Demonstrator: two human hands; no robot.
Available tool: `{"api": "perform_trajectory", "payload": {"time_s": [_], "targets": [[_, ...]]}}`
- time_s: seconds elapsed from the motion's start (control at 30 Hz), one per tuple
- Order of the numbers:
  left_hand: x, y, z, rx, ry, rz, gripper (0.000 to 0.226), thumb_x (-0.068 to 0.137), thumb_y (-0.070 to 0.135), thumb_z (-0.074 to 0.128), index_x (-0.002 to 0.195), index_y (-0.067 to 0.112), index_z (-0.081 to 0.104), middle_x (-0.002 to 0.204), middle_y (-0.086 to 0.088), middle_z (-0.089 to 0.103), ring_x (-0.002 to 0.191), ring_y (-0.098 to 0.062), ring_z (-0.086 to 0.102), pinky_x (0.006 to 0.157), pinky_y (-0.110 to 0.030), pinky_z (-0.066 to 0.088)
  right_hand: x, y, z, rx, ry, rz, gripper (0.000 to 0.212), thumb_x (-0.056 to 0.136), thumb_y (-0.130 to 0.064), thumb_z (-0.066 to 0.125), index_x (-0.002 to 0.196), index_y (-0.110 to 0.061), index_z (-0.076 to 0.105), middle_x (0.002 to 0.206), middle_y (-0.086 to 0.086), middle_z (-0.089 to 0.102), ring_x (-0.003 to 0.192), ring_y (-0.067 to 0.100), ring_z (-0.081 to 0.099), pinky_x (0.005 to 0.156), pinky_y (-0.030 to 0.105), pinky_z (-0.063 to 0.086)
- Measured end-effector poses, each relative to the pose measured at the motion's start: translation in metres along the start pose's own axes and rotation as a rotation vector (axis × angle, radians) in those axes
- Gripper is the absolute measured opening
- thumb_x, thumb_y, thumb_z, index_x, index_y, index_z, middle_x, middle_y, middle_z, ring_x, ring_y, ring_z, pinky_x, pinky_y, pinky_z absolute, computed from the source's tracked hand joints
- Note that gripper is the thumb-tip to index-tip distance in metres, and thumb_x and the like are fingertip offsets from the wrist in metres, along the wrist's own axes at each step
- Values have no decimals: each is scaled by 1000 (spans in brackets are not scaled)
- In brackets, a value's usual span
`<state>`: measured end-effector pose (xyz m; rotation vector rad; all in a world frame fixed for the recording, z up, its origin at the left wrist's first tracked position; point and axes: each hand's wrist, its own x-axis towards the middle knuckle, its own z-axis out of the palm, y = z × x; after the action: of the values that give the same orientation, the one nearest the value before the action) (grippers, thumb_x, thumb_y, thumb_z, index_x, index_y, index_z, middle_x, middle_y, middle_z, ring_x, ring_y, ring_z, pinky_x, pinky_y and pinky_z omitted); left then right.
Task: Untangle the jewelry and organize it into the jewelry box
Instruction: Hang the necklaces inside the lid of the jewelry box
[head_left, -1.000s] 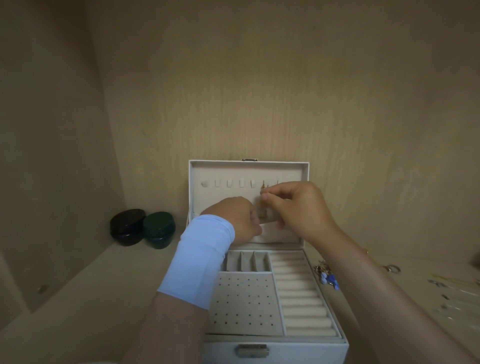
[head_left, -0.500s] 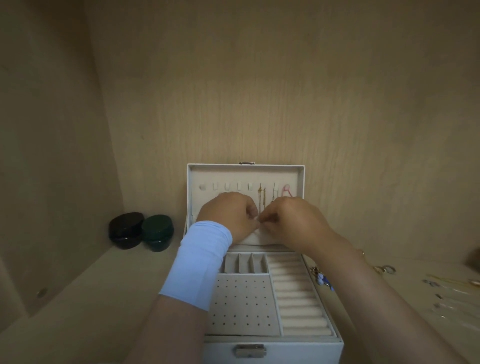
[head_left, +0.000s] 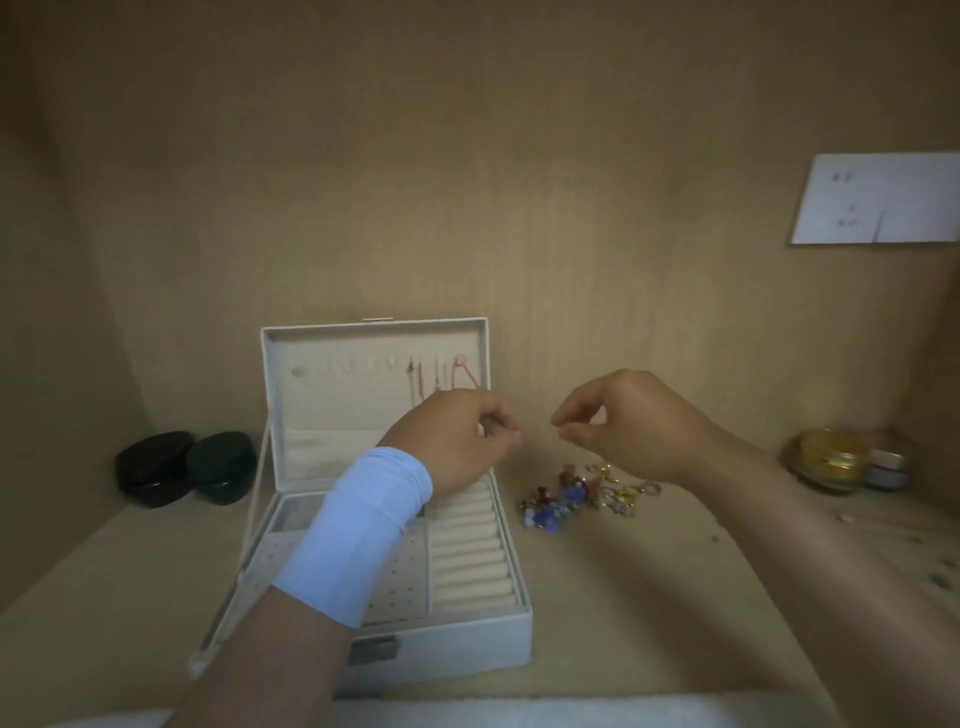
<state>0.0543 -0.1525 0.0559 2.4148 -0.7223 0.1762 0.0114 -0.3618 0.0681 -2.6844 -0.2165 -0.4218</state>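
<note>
Left hand (head_left: 457, 441), right hand (head_left: 639, 426) pinched by jewelry box (head_left: 467, 639) — whether on anything, unclear; paper (head_left: 878, 197) illegible

Wood-grain back wall (head_left: 519, 182), matching left side wall (head_left: 52, 312); pale wooden tabletop (head_left: 649, 597); white paper sheet (head_left: 878, 197) upper right; dim light.
</note>
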Motion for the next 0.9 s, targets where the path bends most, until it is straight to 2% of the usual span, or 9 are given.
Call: {"api": "perform_trajectory", "payload": {"time_s": [0.1, 0.2, 0.3, 0.37, 0.43, 0.5, 0.67, 0.8, 0.9], "targets": [[4, 34, 27, -32, -61, 58, 11, 88, 35, 65, 98, 32, 70, 86, 19, 63, 81, -5, 61, 80, -24, 51, -28, 38, -19, -61, -59, 83, 9, 88, -28, 72, 94, -29, 78, 84, -19, 67, 80, -1, 62, 75, 18, 48], [11, 66, 60, -42, -183, 83, 12, 89, 34, 64, 98, 28, 70, 85, 14, 65, 72, -15, 65, 70, -28, 55, -51, 70, -28, -111, -129, 168, 11, 86, -27, 73, 94, -30, 79, 84, -18, 68, 84, 3, 64, 79, 20, 50], [20, 91, 101, 64, -253, 129, 11, 87, 33, 63, 95, 31, 70, 96, 12, 70, 83, -11, 62, 86, -31, 53, -73, 100, -29, -145, -180, 258, 12, 85, -27, 71, 93, -29, 79, 88, -15, 72, 86, 6, 67, 80, 25, 55], [22, 104, 125, 111, -300, 134, 16, 86, 31, 60, 97, 34, 71, 103, 13, 69, 95, -13, 63, 92, -30, 50, -84, 118, -26, -168, -169, 298, 10, 81, -30, 70, 85, -29, 79, 82, -13, 73, 79, 7, 67, 72, 27, 56], [24, 115, 145, 147, -327, 122, 22, 88, 28, 58, 104, 34, 72, 112, 9, 68, 104, -16, 62, 95, -27, 48, -92, 134, -22, -175, -160, 320, 9, 80, -35, 71, 77, -31, 78, 72, -13, 70, 73, 5, 65, 62, 25, 50], [27, 122, 163, 183, -335, 133, 24, 89, 28, 58, 109, 32, 73, 116, 6, 69, 107, -19, 62, 96, -29, 48, -97, 147, -15, -146, -163, 351, 9, 80, -39, 71, 76, -36, 78, 72, -14, 69, 73, 5, 65, 62, 24, 48], [35, 121, 186, 259, -318, 123, 22, 89, 26, 62, 107, 26, 75, 115, 0, 69, 107, -23, 64, 94, -28, 49, -99, 161, -2, -90, -191, 378, 12, 76, -38, 72, 86, -40, 78, 85, -19, 72, 88, 7, 66, 79, 28, 54], [37, 117, 193, 274, -270, 160, 15, 89, 21, 60, 91, 23, 75, 103, -2, 68, 96, -23, 64, 80, -26, 48, -99, 163, 3, -84, -152, 364, 9, 77, -35, 73, 83, -36, 78, 90, -13, 74, 90, 11, 66, 72, 24, 46], [33, 117, 197, 391, -206, 226, 19, 94, 23, 51, 96, 21, 70, 105, -3, 61, 97, -23, 58, 75, -29, 44, -100, 162, 5, -76, -144, 361, 9, 79, -36, 73, 85, -34, 78, 91, -11, 74, 90, 12, 65, 69, 25, 44]]}}
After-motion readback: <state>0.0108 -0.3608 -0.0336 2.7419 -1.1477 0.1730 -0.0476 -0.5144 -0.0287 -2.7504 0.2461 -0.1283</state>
